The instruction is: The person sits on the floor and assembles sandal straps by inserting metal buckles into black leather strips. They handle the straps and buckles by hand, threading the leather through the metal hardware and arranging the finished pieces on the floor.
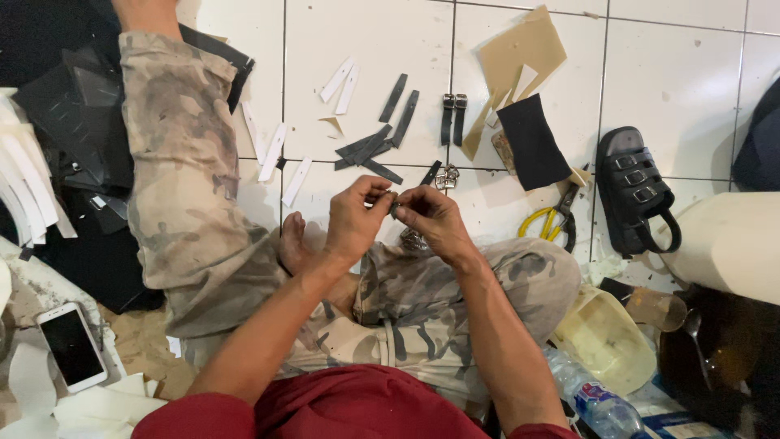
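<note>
My left hand (355,218) and my right hand (432,218) meet above my crossed legs, both pinching one small dark strap piece with a metal buckle (393,206) between the fingertips. Just beyond my hands on the white tiled floor (366,49) lie several dark strap pieces (375,146), a pair of buckled straps (452,116) and a loose metal buckle (446,177). Most of the held piece is hidden by my fingers.
White paper strips (273,151) lie at the left, tan card (520,50) and a black fabric piece (532,140) at the right. Yellow-handled scissors (552,219), a black sandal (634,191), a cream container (603,338), a water bottle (591,398) and a phone (71,345) surround me.
</note>
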